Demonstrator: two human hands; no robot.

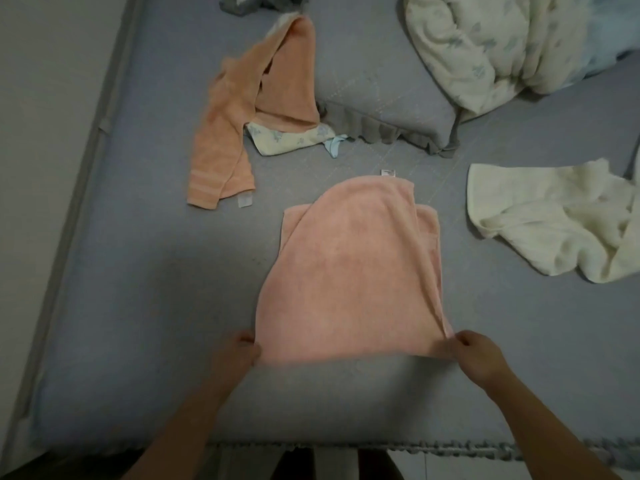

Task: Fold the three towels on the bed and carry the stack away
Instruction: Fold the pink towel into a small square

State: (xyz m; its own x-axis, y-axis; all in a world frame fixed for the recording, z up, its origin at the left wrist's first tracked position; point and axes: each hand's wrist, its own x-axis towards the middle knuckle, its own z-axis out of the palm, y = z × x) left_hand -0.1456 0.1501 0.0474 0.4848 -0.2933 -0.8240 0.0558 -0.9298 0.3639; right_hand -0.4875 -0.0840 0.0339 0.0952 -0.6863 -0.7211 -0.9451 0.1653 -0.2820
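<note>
Both hands hold the near edge of a pink towel (349,271), the left hand (239,353) gripping its left corner and the right hand (476,351) pinching its right corner, so the doubled cloth runs away from them across the grey bed (138,306). Beyond the left hand, an orange towel (242,109) lies crumpled and partly covers a small floral cloth (287,138). Out past the right hand, a cream towel (561,220) sits rumpled. Farther off lie a grey pillow (384,109) and a pale floral duvet (491,46).

A grey pillow (388,98) with a ruffled edge lies near a bunched floral quilt (491,46). A small floral cloth (287,140) sits beside the pillow.
</note>
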